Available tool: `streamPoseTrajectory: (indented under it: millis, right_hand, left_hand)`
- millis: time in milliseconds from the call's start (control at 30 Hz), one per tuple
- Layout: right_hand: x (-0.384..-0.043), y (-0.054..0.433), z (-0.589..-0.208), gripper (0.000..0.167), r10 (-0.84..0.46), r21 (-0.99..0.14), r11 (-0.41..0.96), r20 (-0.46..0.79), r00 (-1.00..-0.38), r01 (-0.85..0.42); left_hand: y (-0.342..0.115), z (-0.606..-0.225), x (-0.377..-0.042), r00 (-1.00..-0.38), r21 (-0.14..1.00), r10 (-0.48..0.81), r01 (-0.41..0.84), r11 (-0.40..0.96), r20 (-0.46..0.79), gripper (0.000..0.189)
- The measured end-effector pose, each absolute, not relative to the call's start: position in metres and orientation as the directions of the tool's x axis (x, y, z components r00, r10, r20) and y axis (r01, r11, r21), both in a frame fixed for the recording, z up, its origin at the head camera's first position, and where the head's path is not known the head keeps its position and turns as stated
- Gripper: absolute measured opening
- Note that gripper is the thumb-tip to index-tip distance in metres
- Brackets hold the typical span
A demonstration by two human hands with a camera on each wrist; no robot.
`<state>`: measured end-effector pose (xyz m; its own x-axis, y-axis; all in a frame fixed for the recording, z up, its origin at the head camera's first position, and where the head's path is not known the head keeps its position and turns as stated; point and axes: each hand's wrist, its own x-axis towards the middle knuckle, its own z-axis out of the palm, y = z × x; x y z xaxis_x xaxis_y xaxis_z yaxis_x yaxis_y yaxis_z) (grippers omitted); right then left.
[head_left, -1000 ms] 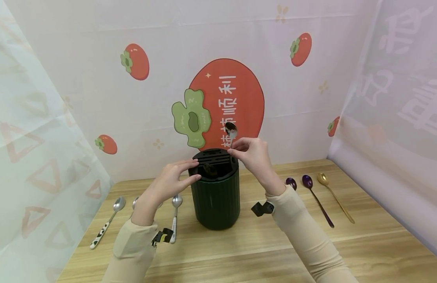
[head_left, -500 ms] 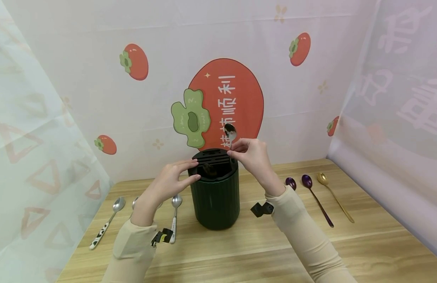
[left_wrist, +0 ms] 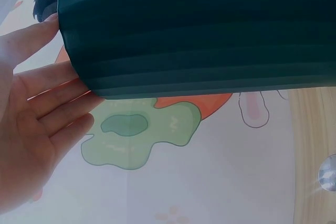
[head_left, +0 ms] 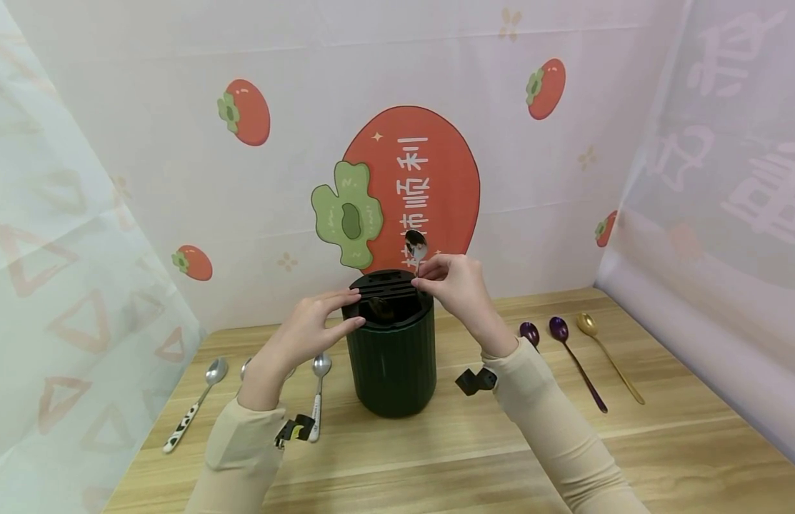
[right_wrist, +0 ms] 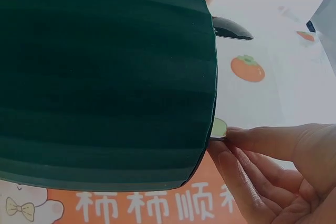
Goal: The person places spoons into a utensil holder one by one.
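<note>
A dark green ribbed utensil holder (head_left: 393, 371) with a black slotted top (head_left: 387, 282) stands upright on the table. At its back right rim my right hand (head_left: 458, 282) pinches a silver spoon (head_left: 416, 245) by the handle, bowl up. The handle's lower end is hidden in the holder. My left hand (head_left: 310, 321) rests its fingertips on the left side of the rim, thumb apart from the fingers. Another spoon (right_wrist: 231, 28) stands in the front opening, its bowl sticking out above the rim in the right wrist view.
Left of the holder lie several silver spoons, among them a cow-patterned one (head_left: 194, 407) and a white-handled one (head_left: 318, 396). To the right lie two purple spoons (head_left: 577, 364) and a gold spoon (head_left: 609, 357). A persimmon-printed cloth (head_left: 294, 178) hangs behind the wooden table (head_left: 436, 464).
My right hand has moved slightly down and left, and the silver spoon's bowl sits a little lower over the holder. The left hand and the holder stay put.
</note>
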<state>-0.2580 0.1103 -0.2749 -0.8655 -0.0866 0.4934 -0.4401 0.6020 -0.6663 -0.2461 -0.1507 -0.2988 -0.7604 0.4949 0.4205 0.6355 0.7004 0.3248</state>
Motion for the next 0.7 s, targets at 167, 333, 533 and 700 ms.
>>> streamPoseTrajectory:
  millis: [167,333,533,700]
  right_hand:
    - [-0.259,0.111,-0.276,0.014,-0.092,-0.664,0.602,0.494,-0.865,-0.443]
    - [-0.259,0.111,-0.276,0.014,-0.093,-0.665,0.600,0.494,-0.864,-0.445]
    - [-0.256,0.113,-0.275,0.015,-0.102,-0.666,0.608,0.474,-0.875,-0.432]
    - [-0.253,0.122,-0.276,0.018,-0.115,-0.671,0.622,0.433,-0.894,-0.405]
  left_hand:
    - [-0.150,-0.299,-0.247,-0.755,0.320,0.499,0.641,0.698,0.425,0.050]
    - [-0.150,-0.299,-0.247,-0.752,0.314,0.501,0.644,0.698,0.429,0.050]
    - [-0.150,-0.299,-0.246,-0.752,0.315,0.500,0.644,0.697,0.430,0.049]
    - [-0.151,-0.299,-0.246,-0.752,0.318,0.500,0.644,0.696,0.429,0.050]
